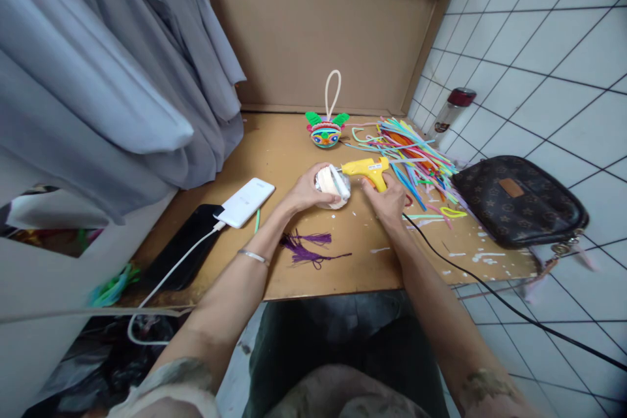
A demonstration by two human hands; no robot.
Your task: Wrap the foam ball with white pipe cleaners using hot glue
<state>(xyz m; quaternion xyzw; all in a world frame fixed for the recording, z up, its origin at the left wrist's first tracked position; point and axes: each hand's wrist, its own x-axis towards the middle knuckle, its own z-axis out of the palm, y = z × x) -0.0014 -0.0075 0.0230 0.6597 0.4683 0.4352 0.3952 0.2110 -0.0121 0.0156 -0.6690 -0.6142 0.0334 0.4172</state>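
Observation:
My left hand [313,188] is closed around a round white-and-cream craft piece [333,187], held just above the table. In my right hand [388,199] is a yellow hot glue gun [366,168], fingers wrapped about its handle. The gun's nozzle points left and meets the upper edge of the round piece; whether it touches, I cannot tell. Behind them stands a colourful animal-head ornament [325,133] with green ears and a cream loop on top. Purple tassels [308,248] lie on the table near my left forearm.
Many coloured pipe cleaners [416,157] are heaped at the back right, beside a brown patterned bag [519,202] and a red-capped bottle [453,111]. The gun's black cord [470,268] runs off right. A white power bank [245,202] and a black phone [189,248] lie left.

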